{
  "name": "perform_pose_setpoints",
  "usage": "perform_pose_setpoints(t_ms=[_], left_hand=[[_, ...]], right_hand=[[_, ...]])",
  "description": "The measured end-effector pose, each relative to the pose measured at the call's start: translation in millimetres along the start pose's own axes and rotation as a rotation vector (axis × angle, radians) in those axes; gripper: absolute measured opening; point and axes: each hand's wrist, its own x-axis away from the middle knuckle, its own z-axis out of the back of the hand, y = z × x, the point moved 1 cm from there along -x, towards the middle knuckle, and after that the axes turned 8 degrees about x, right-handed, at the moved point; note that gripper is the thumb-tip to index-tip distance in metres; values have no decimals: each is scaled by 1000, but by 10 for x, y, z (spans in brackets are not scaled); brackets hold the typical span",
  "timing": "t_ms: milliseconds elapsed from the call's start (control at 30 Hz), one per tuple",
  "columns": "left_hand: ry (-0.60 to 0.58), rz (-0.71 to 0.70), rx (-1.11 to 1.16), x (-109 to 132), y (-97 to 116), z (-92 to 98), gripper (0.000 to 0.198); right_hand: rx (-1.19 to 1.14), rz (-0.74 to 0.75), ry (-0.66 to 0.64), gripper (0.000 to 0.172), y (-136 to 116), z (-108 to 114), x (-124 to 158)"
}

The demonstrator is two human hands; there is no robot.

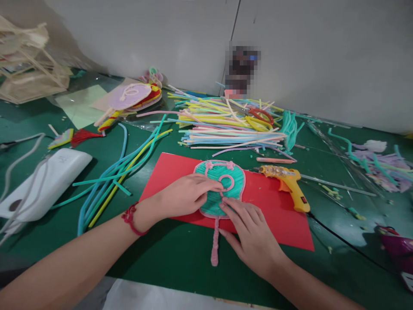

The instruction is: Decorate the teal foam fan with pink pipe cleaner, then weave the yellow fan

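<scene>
A teal fan shape (213, 176) made of pipe cleaners, edged in pink with a pink handle (215, 243), lies on a red sheet (277, 215). My left hand (185, 196), with a red cord at its wrist, rests on the fan, its fingers pressed together on a pink pipe-cleaner loop (227, 181) at the fan's middle. My right hand (250, 232) lies just below, fingertips pressing the fan's lower edge near the loop.
A yellow glue gun (288, 183) lies right of the fan, its cord trailing right. A heap of coloured pipe cleaners (226, 125) lies behind. Long teal, blue and yellow strands (112, 181) and a white device (41, 183) are left. Finished fans (132, 99) sit far left.
</scene>
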Motion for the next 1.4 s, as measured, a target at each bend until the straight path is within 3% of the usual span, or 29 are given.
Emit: perform_pose_setpoints(t_ms=[833, 1400], left_hand=[[-9, 21, -1, 0, -13, -8, 40], [-8, 23, 16, -13, -6, -4, 42]], right_hand=[[239, 134, -35, 42, -61, 7, 22], [-24, 1, -23, 37, -20, 16, 23]])
